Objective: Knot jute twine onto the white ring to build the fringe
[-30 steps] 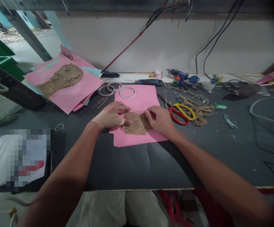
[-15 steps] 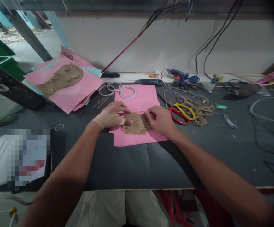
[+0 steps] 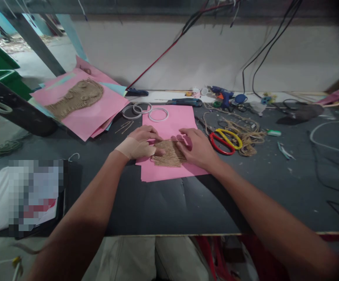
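A rectangular piece of brown twine rows (image 3: 169,153) lies on stacked pink paper (image 3: 172,121) at the middle of the dark table. My left hand (image 3: 140,143), with a pale wrap round the wrist and palm, rests at the piece's left edge, thumb on the twine and fingers apart. On the right edge, my right hand (image 3: 197,147) has its thumb and fingers spread, touching the twine and gripping nothing that I can see.
Red-and-yellow-handled scissors (image 3: 222,143) and tangled twine (image 3: 247,134) lie to the right. White rings (image 3: 158,114) overlap the paper's top. A blue cutter (image 3: 185,102) and blue glue gun (image 3: 223,95) lie behind. Papers with a twine shape (image 3: 81,95) are at the left.
The fingers of my right hand have spread from a pinch at the piece's upper right edge. My left hand has hardly moved.
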Available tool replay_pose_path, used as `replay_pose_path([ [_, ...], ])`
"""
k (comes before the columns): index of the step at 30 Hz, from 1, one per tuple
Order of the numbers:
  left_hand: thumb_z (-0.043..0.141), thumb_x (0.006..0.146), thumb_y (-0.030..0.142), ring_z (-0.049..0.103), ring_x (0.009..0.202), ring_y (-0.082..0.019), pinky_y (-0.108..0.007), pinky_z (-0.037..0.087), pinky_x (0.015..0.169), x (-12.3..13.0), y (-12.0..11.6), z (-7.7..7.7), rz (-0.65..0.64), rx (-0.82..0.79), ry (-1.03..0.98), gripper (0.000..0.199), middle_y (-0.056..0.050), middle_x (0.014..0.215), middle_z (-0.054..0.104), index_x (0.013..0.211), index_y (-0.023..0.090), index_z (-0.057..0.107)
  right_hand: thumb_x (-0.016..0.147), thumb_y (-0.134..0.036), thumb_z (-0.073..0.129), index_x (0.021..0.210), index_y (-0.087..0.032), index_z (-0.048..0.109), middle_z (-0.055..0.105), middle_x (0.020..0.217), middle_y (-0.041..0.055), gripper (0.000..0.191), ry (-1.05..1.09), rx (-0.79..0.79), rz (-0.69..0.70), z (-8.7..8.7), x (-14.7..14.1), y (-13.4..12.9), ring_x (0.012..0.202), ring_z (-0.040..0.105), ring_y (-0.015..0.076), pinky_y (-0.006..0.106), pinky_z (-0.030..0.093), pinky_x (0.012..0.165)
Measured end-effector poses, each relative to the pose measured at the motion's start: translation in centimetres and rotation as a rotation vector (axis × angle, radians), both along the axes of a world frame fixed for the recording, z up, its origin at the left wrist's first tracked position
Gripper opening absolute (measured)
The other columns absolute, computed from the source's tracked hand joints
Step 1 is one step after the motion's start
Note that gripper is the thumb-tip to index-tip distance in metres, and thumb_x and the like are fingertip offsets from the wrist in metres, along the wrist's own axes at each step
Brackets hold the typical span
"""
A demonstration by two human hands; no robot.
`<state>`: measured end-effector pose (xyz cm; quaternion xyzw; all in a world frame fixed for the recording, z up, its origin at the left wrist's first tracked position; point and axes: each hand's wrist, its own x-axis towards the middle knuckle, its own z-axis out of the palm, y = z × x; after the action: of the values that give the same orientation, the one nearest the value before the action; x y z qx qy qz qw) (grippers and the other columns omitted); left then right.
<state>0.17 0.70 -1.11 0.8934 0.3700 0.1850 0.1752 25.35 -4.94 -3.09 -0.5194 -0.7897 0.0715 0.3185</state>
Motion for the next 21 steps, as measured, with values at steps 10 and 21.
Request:
replay_pose_path([
  [10,0.084,0.071,0.047,0.062,0.107,-0.023,-0.037,0.046,0.101,0.13,-0.17,0.51,-0.012,0.017,0.016,0.034,-0.006,0.107,0.069,0.097,0.026,0.079,0.096,-0.039,0.059,0.115,-0.022,0.071,0.065,0.12,0.0118,0.028,-0.113,-0.02,0.124,-0.04,-0.22,0.03,0.113,0.057,0.03,0.047,0.045,0.101],
  [21,0.085,0.071,0.049,0.062,0.107,-0.024,-0.037,0.046,0.101,0.14,-0.08,0.41,-0.007,0.025,0.034,0.037,-0.006,0.108,0.069,0.099,0.026,0.079,0.099,-0.04,0.055,0.128,-0.026,0.068,0.062,0.125,0.0136,0.034,-0.217,-0.019,0.152,0.16,-0.1,-0.16,0.116,0.055,0.0319,0.05,0.046,0.101],
])
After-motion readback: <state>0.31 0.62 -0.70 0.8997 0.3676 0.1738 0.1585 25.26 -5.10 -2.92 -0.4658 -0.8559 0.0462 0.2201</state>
